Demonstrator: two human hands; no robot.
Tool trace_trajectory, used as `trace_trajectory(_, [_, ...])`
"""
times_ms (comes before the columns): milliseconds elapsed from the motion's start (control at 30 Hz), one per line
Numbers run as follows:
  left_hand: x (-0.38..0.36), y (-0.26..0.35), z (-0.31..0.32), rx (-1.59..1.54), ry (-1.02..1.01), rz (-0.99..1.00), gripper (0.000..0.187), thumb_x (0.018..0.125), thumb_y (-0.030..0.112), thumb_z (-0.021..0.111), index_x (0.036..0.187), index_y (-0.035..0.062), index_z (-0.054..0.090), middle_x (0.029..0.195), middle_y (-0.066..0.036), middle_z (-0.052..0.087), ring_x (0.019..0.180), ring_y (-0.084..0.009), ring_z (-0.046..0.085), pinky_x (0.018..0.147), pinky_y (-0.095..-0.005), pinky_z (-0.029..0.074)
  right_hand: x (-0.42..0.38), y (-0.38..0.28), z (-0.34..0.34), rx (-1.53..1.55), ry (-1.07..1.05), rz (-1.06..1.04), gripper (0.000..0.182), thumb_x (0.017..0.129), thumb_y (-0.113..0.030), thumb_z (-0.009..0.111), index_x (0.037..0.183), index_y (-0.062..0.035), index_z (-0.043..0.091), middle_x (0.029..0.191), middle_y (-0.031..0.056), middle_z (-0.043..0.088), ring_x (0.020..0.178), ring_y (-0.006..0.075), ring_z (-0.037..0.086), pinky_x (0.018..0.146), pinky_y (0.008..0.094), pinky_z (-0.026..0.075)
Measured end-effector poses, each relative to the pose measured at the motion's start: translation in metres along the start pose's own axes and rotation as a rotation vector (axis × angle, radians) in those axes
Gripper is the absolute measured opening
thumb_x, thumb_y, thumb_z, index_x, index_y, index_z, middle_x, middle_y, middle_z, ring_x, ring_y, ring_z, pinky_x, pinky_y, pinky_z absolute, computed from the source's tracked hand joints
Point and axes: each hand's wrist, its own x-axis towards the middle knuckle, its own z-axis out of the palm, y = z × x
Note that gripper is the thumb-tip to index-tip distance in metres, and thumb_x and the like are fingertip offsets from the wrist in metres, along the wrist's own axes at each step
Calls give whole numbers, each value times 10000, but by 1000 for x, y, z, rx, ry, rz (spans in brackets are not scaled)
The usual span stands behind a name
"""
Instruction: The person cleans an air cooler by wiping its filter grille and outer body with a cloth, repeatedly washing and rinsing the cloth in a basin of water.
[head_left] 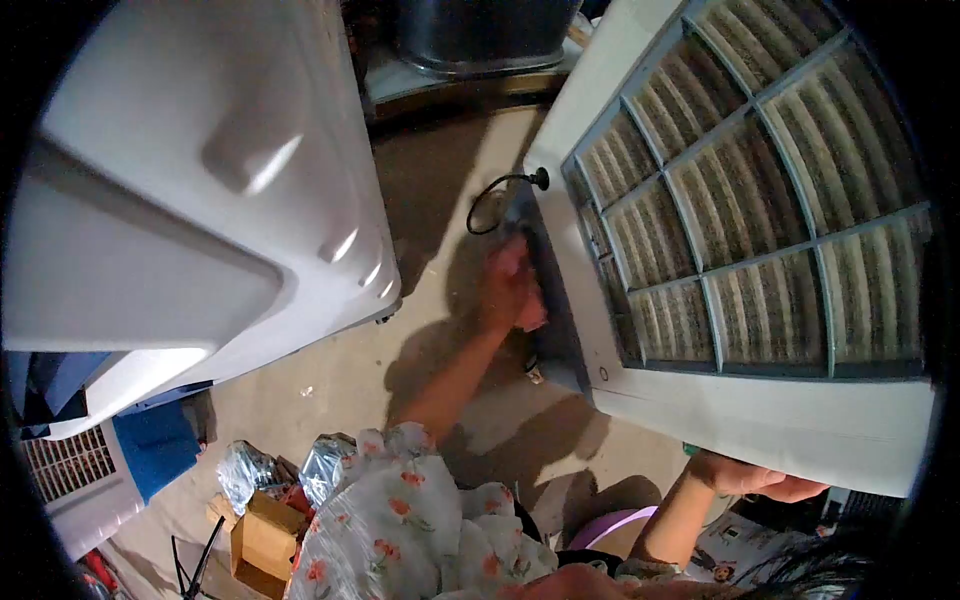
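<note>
A large white air cooler [760, 410] with a dusty, ribbed pad behind a grey grille [700, 270] leans at the right. My left hand [508, 275] reaches to its dark grey base side, closed around what looks like a pink cloth [532, 312]; the hand is slightly blurred and the cloth partly hidden. Just above that hand, a black cord [472, 212] loops out from a round black plug on the cooler. My right hand [755, 476] grips the cooler's lower edge, its fingers curled against the white rim.
A big pale plastic body [200, 190] fills the left side. At the lower left are an open cardboard box [262, 545], silvery plastic wrapping [325, 468] and a blue cloth [157, 445]. A purple basin rim [600, 525] shows near my right forearm. A dark container [480, 40] stands at the back.
</note>
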Motion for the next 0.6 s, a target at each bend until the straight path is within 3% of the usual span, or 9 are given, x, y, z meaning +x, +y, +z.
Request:
trace_trajectory(100, [12, 28, 2, 40, 86, 195, 259, 823, 116, 459, 1050, 26, 546, 1008, -209, 536, 951, -368, 519, 811, -418, 416, 1, -24, 26, -37, -55, 32, 464, 939, -258, 287, 1342, -47, 193, 1372, 141, 249, 1135, 238, 407, 842, 399, 447])
trace_trajectory(200, [17, -8, 16, 157, 25, 86, 253, 822, 126, 469, 1039, 21, 544, 976, -205, 548, 941, -357, 524, 800, -420, 419, -2, 13, -14, -46, 9, 76, 466, 939, -256, 282, 1345, -50, 184, 1370, 143, 253, 1139, 237, 405, 851, 388, 444])
trace_trajectory(333, [14, -73, 29, 211, -127, -255, 270, 822, 165, 489, 1040, 16, 545, 955, -182, 559, 904, -323, 534, 776, -399, 428, -4, 20, -26, 19, 84, 199, 469, 939, -251, 266, 1351, -49, 168, 1370, 146, 251, 1158, 247, 387, 888, 374, 423])
trace_trajectory(400, [17, -91, 32, 168, -208, -443, 281, 822, 185, 498, 1040, 14, 546, 945, -170, 565, 885, -307, 540, 764, -389, 433, -3, 10, -14, 18, 40, 109, 466, 939, -243, 254, 1352, -49, 163, 1374, 148, 242, 1177, 254, 369, 919, 372, 402])
trace_trajectory(467, [27, -102, 32, 84, -256, -594, 294, 823, 205, 508, 1040, 11, 547, 935, -158, 570, 867, -290, 545, 753, -379, 437, 7, 2, 7, -41, -77, -185, 457, 939, -231, 243, 1351, -50, 163, 1379, 149, 230, 1197, 258, 349, 950, 375, 380])
trace_trajectory(533, [35, -107, 34, -18, -276, -719, 308, 823, 225, 518, 1041, 9, 548, 924, -146, 576, 848, -273, 550, 741, -369, 442, 9, 0, 1, -339, -161, -314, 458, 937, -237, 244, 1354, -66, 162, 1387, 150, 212, 1209, 262, 338, 967, 383, 366])
trace_trajectory(600, [36, -113, 38, -132, -272, -823, 323, 823, 245, 528, 1041, 7, 549, 914, -134, 581, 829, -256, 556, 729, -359, 447, 8, -1, -1, -352, -143, -264, 461, 935, -244, 245, 1356, -79, 159, 1392, 149, 199, 1218, 264, 329, 977, 392, 358])
